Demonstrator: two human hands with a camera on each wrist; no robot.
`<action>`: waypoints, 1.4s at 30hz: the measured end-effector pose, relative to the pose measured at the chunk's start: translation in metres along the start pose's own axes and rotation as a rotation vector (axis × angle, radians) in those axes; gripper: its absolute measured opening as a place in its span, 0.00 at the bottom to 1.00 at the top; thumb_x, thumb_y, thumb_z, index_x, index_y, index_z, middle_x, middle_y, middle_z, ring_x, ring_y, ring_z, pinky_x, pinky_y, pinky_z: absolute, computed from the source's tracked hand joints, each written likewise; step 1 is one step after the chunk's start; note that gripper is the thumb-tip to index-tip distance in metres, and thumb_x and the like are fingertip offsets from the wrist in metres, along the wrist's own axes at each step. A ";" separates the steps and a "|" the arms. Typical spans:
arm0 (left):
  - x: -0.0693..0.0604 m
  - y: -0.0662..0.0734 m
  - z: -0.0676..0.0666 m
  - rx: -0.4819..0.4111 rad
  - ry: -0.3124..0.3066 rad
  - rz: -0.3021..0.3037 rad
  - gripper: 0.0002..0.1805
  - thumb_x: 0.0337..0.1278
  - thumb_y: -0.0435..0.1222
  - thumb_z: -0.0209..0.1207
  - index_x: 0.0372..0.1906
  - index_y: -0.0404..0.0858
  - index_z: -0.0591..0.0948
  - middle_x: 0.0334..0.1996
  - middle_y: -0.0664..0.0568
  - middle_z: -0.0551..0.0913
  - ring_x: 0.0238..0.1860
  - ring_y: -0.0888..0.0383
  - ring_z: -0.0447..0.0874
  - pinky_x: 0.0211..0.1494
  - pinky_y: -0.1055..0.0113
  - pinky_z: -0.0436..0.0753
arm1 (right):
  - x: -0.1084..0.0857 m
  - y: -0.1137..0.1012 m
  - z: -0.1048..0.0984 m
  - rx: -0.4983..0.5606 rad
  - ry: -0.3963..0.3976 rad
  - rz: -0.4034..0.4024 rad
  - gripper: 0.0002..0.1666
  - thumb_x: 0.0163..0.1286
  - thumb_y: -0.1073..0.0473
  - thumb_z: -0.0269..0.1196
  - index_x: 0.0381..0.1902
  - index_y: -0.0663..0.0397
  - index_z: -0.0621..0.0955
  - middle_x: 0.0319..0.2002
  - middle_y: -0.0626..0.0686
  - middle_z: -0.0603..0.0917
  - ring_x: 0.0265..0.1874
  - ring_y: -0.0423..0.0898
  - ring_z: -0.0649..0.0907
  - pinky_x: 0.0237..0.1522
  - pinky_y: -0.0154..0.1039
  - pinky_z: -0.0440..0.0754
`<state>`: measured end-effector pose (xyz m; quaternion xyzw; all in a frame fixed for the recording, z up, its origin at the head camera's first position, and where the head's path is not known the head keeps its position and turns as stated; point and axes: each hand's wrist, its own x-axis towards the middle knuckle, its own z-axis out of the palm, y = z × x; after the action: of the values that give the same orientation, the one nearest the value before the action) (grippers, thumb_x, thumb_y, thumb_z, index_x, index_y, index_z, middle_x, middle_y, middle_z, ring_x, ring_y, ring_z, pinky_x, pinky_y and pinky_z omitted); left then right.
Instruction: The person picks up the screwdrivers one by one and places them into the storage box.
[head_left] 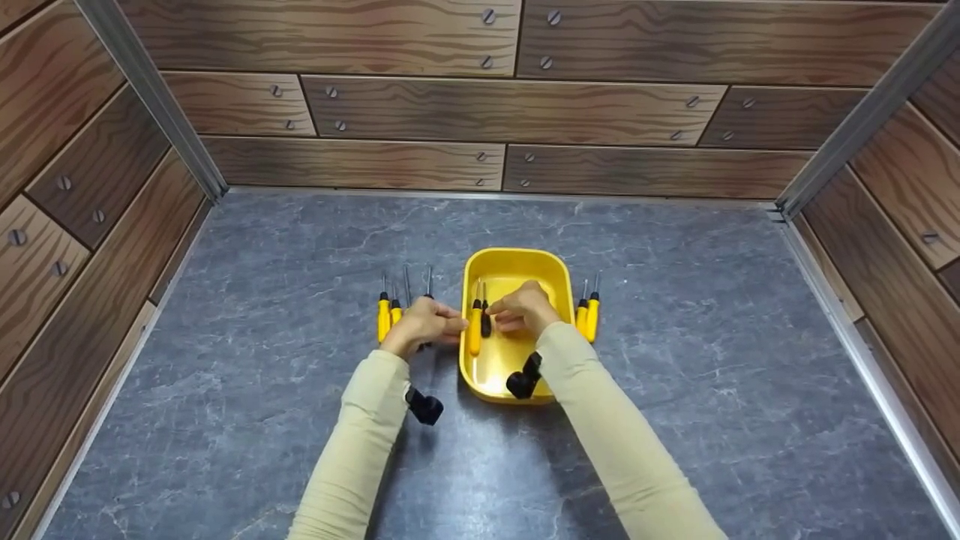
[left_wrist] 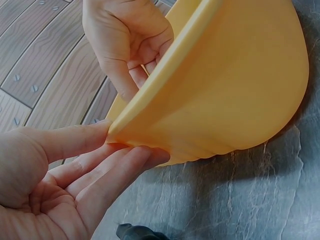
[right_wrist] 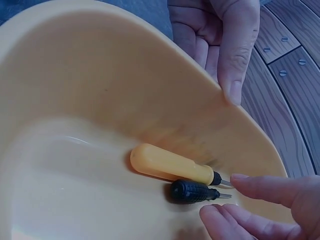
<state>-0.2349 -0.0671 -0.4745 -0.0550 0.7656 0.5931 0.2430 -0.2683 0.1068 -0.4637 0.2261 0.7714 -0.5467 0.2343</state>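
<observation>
A yellow plastic tub [head_left: 517,253] stands on the grey floor. My left hand [head_left: 424,324] pinches its left rim, thumb on top and fingers underneath, as the left wrist view shows. Inside, along the left wall, lie a screwdriver with a yellow handle [right_wrist: 170,162] and a smaller black screwdriver [right_wrist: 192,192], side by side. My right hand [head_left: 526,306] reaches into the tub beside their shafts. In the right wrist view its thumb and fingers are spread around the shaft ends, with a gap between them; whether a fingertip touches a shaft is unclear.
Left of the tub several screwdrivers stand in a row, among them a yellow-handled screwdriver [head_left: 384,318]; my left hand partly covers some. Right of the tub lie two more, including a yellow screwdriver [head_left: 593,316]. Wood-patterned walls [head_left: 510,109] enclose the floor [head_left: 675,300].
</observation>
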 end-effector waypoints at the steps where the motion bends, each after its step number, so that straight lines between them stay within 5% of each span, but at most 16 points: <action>1: 0.000 0.000 0.000 -0.004 0.002 -0.003 0.18 0.57 0.28 0.62 0.53 0.25 0.80 0.51 0.30 0.82 0.43 0.46 0.90 0.54 0.57 0.88 | 0.000 0.000 0.000 -0.002 0.000 0.000 0.23 0.56 0.71 0.68 0.50 0.71 0.78 0.44 0.68 0.87 0.15 0.43 0.83 0.33 0.38 0.91; 10: 0.000 -0.001 0.000 -0.010 -0.007 -0.004 0.19 0.58 0.28 0.62 0.54 0.25 0.79 0.51 0.30 0.82 0.44 0.45 0.89 0.56 0.55 0.87 | -0.002 -0.004 -0.002 -0.004 -0.010 0.015 0.22 0.57 0.70 0.68 0.50 0.70 0.79 0.48 0.67 0.85 0.17 0.42 0.84 0.42 0.39 0.91; 24: 0.000 0.000 -0.001 -0.021 -0.022 -0.008 0.18 0.59 0.28 0.61 0.53 0.24 0.79 0.51 0.29 0.82 0.45 0.44 0.89 0.57 0.54 0.86 | -0.003 -0.005 -0.009 -0.010 -0.013 0.027 0.23 0.58 0.68 0.69 0.51 0.67 0.78 0.27 0.55 0.86 0.17 0.41 0.83 0.30 0.33 0.90; 33: -0.001 -0.001 0.000 -0.008 -0.021 -0.004 0.18 0.60 0.29 0.61 0.54 0.24 0.78 0.51 0.29 0.82 0.47 0.43 0.88 0.56 0.54 0.87 | -0.006 -0.004 -0.014 -0.011 -0.042 0.011 0.18 0.60 0.66 0.68 0.47 0.68 0.81 0.22 0.53 0.83 0.16 0.40 0.83 0.30 0.32 0.90; 42: -0.002 -0.001 -0.002 -0.026 -0.039 0.014 0.19 0.60 0.27 0.60 0.54 0.22 0.78 0.52 0.27 0.81 0.49 0.40 0.86 0.57 0.53 0.86 | -0.009 -0.008 -0.019 -0.012 -0.059 -0.014 0.23 0.60 0.66 0.68 0.51 0.72 0.77 0.32 0.59 0.87 0.16 0.40 0.83 0.36 0.35 0.91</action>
<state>-0.2334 -0.0693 -0.4740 -0.0411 0.7534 0.6056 0.2527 -0.2679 0.1218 -0.4471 0.2030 0.7690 -0.5502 0.2543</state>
